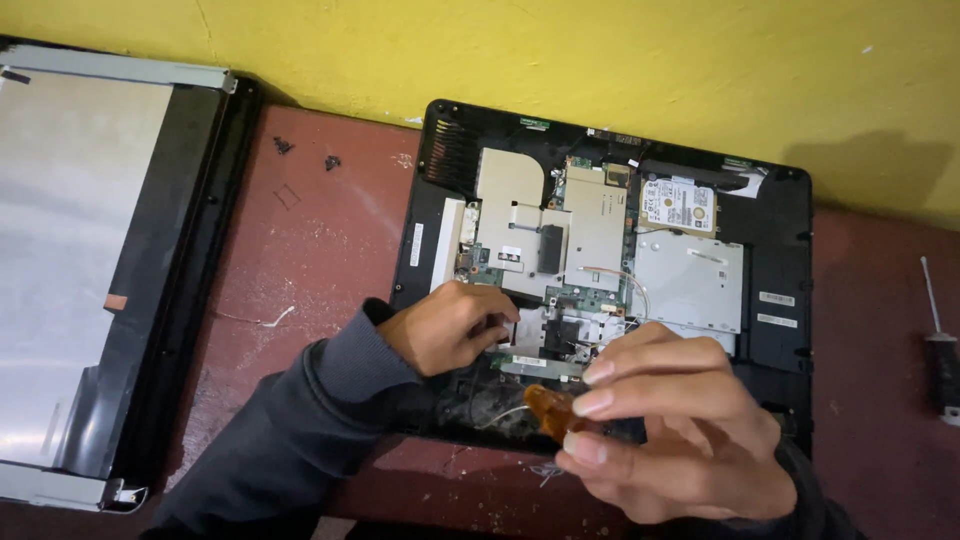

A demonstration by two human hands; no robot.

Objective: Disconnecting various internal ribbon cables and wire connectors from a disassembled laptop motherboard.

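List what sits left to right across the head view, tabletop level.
Detached display panel → two loose black screws → left hand on the opened laptop chassis → right hand pinching an amber tape piece → hard drive → screwdriver.

So off to the left there's a detached display panel (85, 270), silvery sheet in a black frame with metal brackets along its top and bottom edges, and a small orange tab on the dark strip. Everything sits on a scuffed reddish-brown table (300, 270) against a yellow wall (600, 50). A couple of loose black screws (284, 146) lie near the panel's top corner, and a second screwdriver (940, 350) lies alone at the far right edge
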